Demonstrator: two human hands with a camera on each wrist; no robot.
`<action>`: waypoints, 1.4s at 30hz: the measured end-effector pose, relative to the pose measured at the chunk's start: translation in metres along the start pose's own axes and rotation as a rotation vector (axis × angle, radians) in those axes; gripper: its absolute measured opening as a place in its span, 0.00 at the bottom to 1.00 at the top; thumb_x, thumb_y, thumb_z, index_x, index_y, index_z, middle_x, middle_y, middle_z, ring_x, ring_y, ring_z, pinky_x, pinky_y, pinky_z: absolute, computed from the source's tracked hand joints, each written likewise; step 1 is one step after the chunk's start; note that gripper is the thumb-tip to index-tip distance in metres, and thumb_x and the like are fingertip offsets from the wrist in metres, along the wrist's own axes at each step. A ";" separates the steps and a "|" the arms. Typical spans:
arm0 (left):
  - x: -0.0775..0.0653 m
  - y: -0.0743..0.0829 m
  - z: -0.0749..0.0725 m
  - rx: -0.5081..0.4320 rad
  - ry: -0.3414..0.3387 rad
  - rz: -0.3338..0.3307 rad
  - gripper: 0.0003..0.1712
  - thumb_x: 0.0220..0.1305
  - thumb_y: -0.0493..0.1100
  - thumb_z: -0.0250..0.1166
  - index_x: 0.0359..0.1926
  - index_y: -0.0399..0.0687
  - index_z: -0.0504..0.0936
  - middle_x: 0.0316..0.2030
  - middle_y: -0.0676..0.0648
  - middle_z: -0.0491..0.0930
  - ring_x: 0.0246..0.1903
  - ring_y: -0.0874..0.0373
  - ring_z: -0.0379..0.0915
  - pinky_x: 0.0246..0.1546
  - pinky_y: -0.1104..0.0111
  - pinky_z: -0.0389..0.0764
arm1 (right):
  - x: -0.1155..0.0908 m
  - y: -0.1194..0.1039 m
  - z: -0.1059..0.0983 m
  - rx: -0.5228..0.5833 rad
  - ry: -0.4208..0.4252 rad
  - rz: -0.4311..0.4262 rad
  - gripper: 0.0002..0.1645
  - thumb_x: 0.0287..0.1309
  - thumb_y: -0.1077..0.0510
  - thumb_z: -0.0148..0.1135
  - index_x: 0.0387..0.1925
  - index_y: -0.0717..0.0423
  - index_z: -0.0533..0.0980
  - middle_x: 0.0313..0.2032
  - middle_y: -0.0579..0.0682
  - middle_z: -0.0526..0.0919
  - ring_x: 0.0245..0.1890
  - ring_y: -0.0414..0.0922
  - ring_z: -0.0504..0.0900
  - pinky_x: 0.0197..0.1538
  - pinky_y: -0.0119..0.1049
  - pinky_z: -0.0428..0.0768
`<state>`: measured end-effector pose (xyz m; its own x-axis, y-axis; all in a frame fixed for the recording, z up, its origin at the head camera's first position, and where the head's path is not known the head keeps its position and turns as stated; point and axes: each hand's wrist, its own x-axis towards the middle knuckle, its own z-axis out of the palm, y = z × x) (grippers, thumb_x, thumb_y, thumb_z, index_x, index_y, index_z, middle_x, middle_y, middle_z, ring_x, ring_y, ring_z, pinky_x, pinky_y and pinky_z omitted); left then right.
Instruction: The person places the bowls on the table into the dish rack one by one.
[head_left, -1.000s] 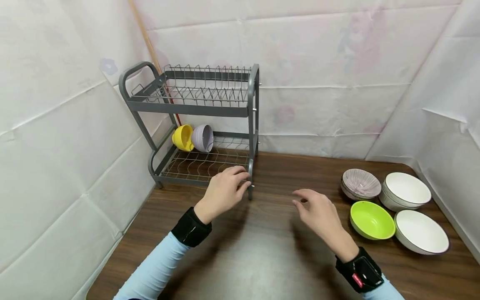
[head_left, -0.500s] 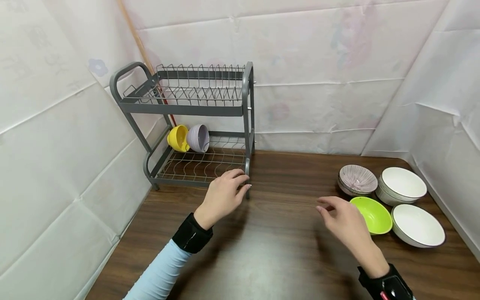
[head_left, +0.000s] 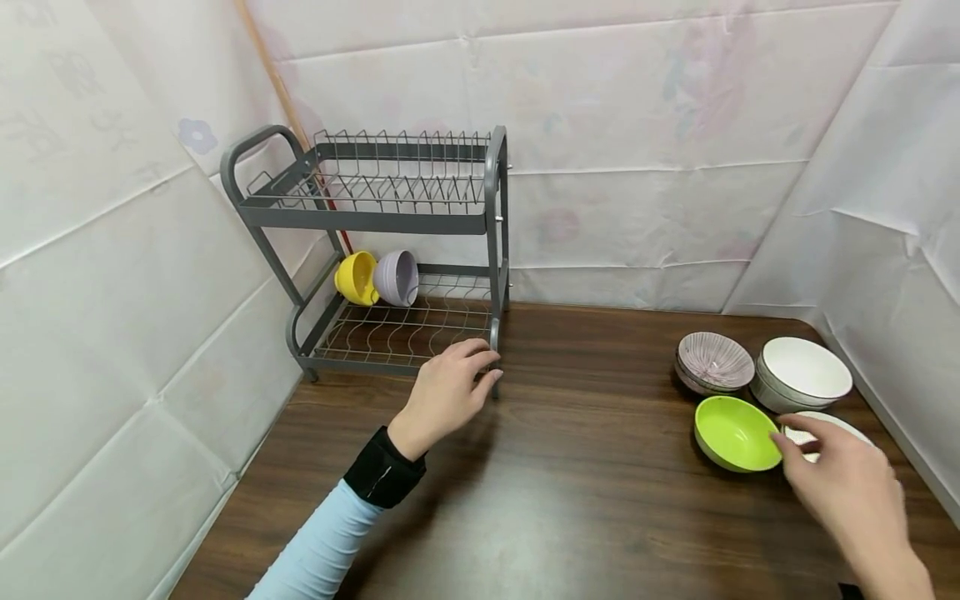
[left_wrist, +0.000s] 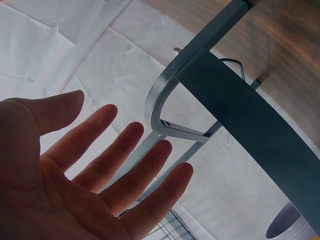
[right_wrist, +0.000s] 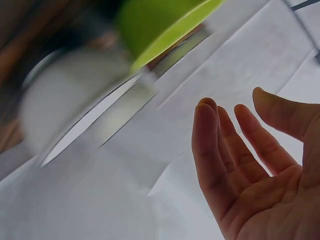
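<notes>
My left hand (head_left: 448,389), fingers loosely bent and holding nothing, hovers by the front right post of the grey two-tier dish rack (head_left: 367,218). In the left wrist view its fingers are spread apart. At the right, my right hand (head_left: 851,483) hangs over the front white bowl (head_left: 843,425) and covers much of it in the head view. Nothing lies between its fingers; the right wrist view shows them relaxed, with the bowls beyond. Just left of its thumb sits a lime-green bowl (head_left: 735,435). A yellow cup (head_left: 355,277) and a lilac cup (head_left: 397,277) lean on the rack's lower tier.
Behind the green bowl stand stacked pinkish striped bowls (head_left: 715,362) and stacked white bowls (head_left: 804,371). All rest on a dark wooden table (head_left: 570,467). White sheeting (head_left: 622,167) hangs behind and at both sides. A wooden pole (head_left: 272,71) leans behind the rack.
My right hand has moved right, from the middle of the table past the green bowl to over the front white bowl. The left hand has stayed by the rack. The head view shifted slightly.
</notes>
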<state>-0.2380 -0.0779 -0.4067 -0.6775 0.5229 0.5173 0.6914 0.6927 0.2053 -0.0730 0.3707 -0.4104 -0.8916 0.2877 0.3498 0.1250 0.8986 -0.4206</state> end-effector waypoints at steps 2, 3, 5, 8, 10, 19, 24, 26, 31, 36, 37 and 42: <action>0.001 0.001 -0.001 -0.003 0.000 0.002 0.12 0.72 0.44 0.72 0.52 0.46 0.90 0.51 0.47 0.84 0.50 0.50 0.82 0.44 0.55 0.85 | -0.002 0.016 -0.008 -0.050 -0.027 0.070 0.19 0.65 0.54 0.69 0.53 0.61 0.84 0.33 0.62 0.88 0.34 0.69 0.84 0.23 0.52 0.70; 0.001 0.001 -0.001 -0.003 -0.001 0.003 0.12 0.72 0.44 0.72 0.52 0.46 0.90 0.51 0.47 0.84 0.50 0.50 0.82 0.45 0.55 0.85 | -0.003 0.023 -0.010 -0.071 -0.042 0.103 0.20 0.65 0.55 0.69 0.53 0.62 0.84 0.31 0.62 0.88 0.34 0.70 0.83 0.23 0.53 0.69; 0.001 0.002 -0.001 -0.004 -0.003 0.004 0.12 0.72 0.44 0.72 0.52 0.47 0.90 0.51 0.47 0.84 0.50 0.50 0.82 0.45 0.55 0.85 | -0.004 0.037 -0.012 -0.102 -0.046 0.127 0.18 0.63 0.58 0.69 0.50 0.68 0.83 0.27 0.64 0.86 0.31 0.70 0.82 0.25 0.56 0.69; 0.002 0.003 -0.001 -0.005 -0.011 -0.001 0.12 0.72 0.44 0.71 0.53 0.48 0.90 0.52 0.47 0.84 0.51 0.50 0.82 0.46 0.55 0.85 | -0.007 0.053 -0.011 -0.124 -0.031 0.119 0.16 0.57 0.64 0.70 0.44 0.73 0.81 0.21 0.62 0.83 0.26 0.68 0.81 0.27 0.57 0.69; 0.002 0.003 -0.001 -0.007 -0.017 -0.006 0.12 0.72 0.45 0.71 0.53 0.48 0.90 0.53 0.46 0.84 0.52 0.50 0.82 0.46 0.55 0.85 | -0.009 0.060 -0.009 -0.127 -0.029 0.112 0.16 0.55 0.66 0.70 0.41 0.75 0.80 0.17 0.59 0.81 0.23 0.65 0.79 0.28 0.56 0.69; 0.002 0.003 0.000 -0.006 -0.038 -0.014 0.13 0.73 0.46 0.70 0.54 0.48 0.89 0.55 0.47 0.83 0.52 0.49 0.82 0.44 0.54 0.86 | -0.015 0.073 -0.002 -0.132 -0.084 0.145 0.15 0.53 0.65 0.71 0.40 0.73 0.81 0.23 0.64 0.83 0.28 0.70 0.80 0.28 0.56 0.69; 0.001 0.003 0.000 0.001 -0.047 -0.017 0.13 0.74 0.46 0.69 0.54 0.49 0.89 0.55 0.47 0.83 0.52 0.50 0.82 0.44 0.55 0.85 | -0.016 0.077 -0.001 -0.132 -0.104 0.115 0.13 0.52 0.64 0.71 0.38 0.69 0.83 0.30 0.70 0.84 0.28 0.71 0.79 0.26 0.55 0.69; 0.000 0.003 0.000 0.000 -0.046 -0.019 0.13 0.74 0.46 0.69 0.54 0.48 0.89 0.55 0.47 0.83 0.52 0.50 0.82 0.44 0.55 0.85 | -0.017 0.079 0.000 -0.137 -0.152 0.142 0.13 0.54 0.62 0.71 0.40 0.66 0.84 0.37 0.75 0.83 0.32 0.74 0.79 0.27 0.57 0.70; -0.001 0.004 0.000 -0.005 -0.042 -0.024 0.13 0.74 0.46 0.69 0.54 0.48 0.90 0.55 0.47 0.83 0.52 0.50 0.82 0.44 0.55 0.85 | -0.018 0.082 0.003 -0.147 -0.258 0.229 0.13 0.60 0.58 0.70 0.44 0.60 0.85 0.46 0.79 0.79 0.38 0.77 0.78 0.31 0.63 0.70; -0.002 0.005 0.000 -0.011 -0.042 -0.027 0.13 0.75 0.47 0.68 0.54 0.48 0.90 0.55 0.46 0.83 0.52 0.50 0.82 0.44 0.54 0.86 | -0.018 0.083 0.007 -0.150 -0.239 0.251 0.10 0.60 0.58 0.70 0.41 0.59 0.85 0.43 0.77 0.80 0.37 0.74 0.78 0.32 0.64 0.70; -0.002 0.005 0.000 -0.010 -0.043 -0.028 0.13 0.75 0.47 0.68 0.54 0.48 0.90 0.55 0.47 0.83 0.52 0.50 0.82 0.44 0.54 0.86 | -0.018 0.083 0.008 -0.152 -0.240 0.257 0.10 0.60 0.58 0.70 0.41 0.59 0.85 0.43 0.76 0.80 0.37 0.73 0.78 0.32 0.64 0.70; -0.003 0.005 0.000 -0.005 -0.044 -0.032 0.12 0.75 0.47 0.69 0.54 0.51 0.89 0.55 0.48 0.83 0.51 0.51 0.82 0.44 0.55 0.85 | -0.018 0.080 0.007 -0.161 -0.248 0.278 0.10 0.60 0.59 0.68 0.41 0.61 0.84 0.42 0.77 0.80 0.37 0.73 0.78 0.34 0.64 0.71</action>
<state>-0.2326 -0.0761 -0.4070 -0.7096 0.5222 0.4730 0.6704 0.7071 0.2251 -0.0498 0.4343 -0.4565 -0.8897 0.4561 0.0204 0.4250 0.8438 -0.3277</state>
